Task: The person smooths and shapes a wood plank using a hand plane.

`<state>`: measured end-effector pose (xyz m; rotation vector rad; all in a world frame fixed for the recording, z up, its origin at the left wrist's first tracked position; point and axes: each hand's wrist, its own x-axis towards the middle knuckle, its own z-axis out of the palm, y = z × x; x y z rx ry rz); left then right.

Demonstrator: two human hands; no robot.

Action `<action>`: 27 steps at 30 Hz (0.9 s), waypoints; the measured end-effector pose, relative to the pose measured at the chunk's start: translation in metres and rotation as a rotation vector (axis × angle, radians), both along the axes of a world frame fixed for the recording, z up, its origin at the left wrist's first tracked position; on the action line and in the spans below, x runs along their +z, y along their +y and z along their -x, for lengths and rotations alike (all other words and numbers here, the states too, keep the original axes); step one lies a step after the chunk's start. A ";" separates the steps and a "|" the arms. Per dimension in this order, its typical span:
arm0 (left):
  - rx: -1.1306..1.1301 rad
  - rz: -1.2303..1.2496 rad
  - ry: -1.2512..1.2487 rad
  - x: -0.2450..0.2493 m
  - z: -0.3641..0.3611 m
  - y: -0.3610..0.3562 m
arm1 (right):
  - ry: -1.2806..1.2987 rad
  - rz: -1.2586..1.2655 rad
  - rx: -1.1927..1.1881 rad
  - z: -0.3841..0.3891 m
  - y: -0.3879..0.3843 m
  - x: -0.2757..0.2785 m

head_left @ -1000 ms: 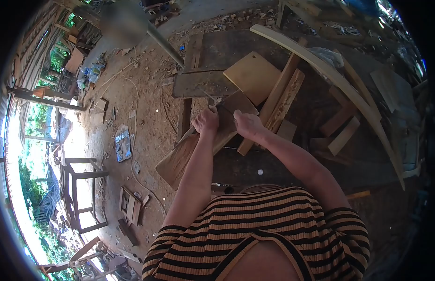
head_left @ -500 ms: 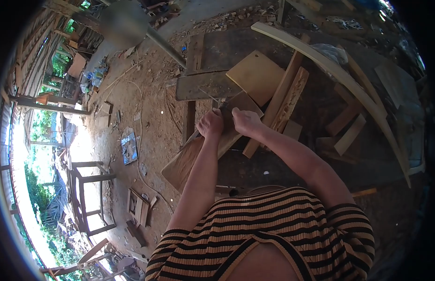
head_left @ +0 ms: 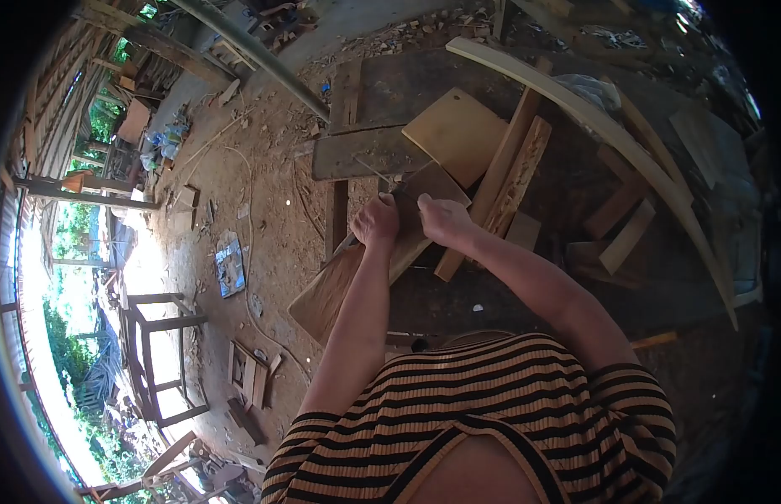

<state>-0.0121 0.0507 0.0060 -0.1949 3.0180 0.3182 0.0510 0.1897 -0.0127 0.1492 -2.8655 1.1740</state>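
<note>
Both my hands rest on a long brown board (head_left: 327,290) that lies slanted over the edge of a dark workbench (head_left: 491,294). My left hand (head_left: 375,220) is closed in a fist on the near end of a dark tool (head_left: 404,208) that sits across the board. My right hand (head_left: 441,218) grips the tool's other side, fingers curled down onto the wood. The tool is mostly hidden between the hands; a thin metal tip (head_left: 382,178) pokes out beyond them.
A pale square board (head_left: 453,134), a carved plank (head_left: 516,181), a long curved pale strip (head_left: 609,134) and short offcuts (head_left: 625,239) lie on the bench. Left is dirt ground with scraps, a wooden frame stand (head_left: 159,353) and a slanted pole (head_left: 264,55).
Both hands stay on the tool and board, shifted only slightly. The blurred figure at the upper left is out of view.
</note>
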 end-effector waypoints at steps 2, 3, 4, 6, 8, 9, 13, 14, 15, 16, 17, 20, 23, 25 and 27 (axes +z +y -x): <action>0.005 -0.004 0.000 -0.004 0.000 -0.001 | 0.056 -0.011 0.014 -0.029 0.015 0.009; 0.005 0.008 0.031 -0.007 0.001 -0.001 | 0.049 -0.014 0.019 -0.043 0.022 0.013; 0.004 0.021 0.065 -0.009 0.002 -0.001 | -0.025 -0.017 0.021 -0.055 0.029 0.017; -0.002 0.020 0.050 -0.010 0.002 -0.002 | -0.100 -0.017 0.018 -0.059 0.030 0.017; -0.015 0.020 0.051 -0.008 0.003 -0.002 | -0.010 0.003 0.030 -0.036 0.021 0.009; -0.022 0.017 0.059 -0.009 0.002 -0.002 | -0.001 0.005 0.025 -0.019 0.012 0.004; -0.008 0.001 0.068 -0.008 0.000 -0.002 | 0.034 0.016 -0.017 0.008 -0.005 0.003; -0.005 0.000 0.064 -0.009 0.000 -0.002 | 0.039 0.041 -0.011 0.004 -0.005 0.003; -0.004 0.011 0.061 -0.008 0.000 -0.001 | 0.046 0.031 0.004 -0.005 0.000 0.003; 0.003 0.022 0.057 -0.007 0.000 -0.001 | 0.052 0.020 0.025 -0.019 0.008 0.004; 0.027 0.016 0.050 -0.007 0.001 -0.001 | -0.010 -0.001 0.016 -0.037 0.016 0.010; 0.011 -0.040 0.058 -0.011 0.001 -0.004 | -0.077 -0.041 0.019 -0.062 0.034 0.019; -0.022 -0.016 -0.012 -0.004 0.001 -0.007 | -0.100 -0.053 0.024 -0.035 0.017 0.021; -0.020 -0.014 -0.029 -0.002 0.001 -0.006 | -0.119 -0.070 0.033 -0.005 0.006 0.015; 0.018 -0.070 -0.026 -0.002 0.002 -0.005 | -0.120 0.005 -0.016 0.017 -0.010 0.005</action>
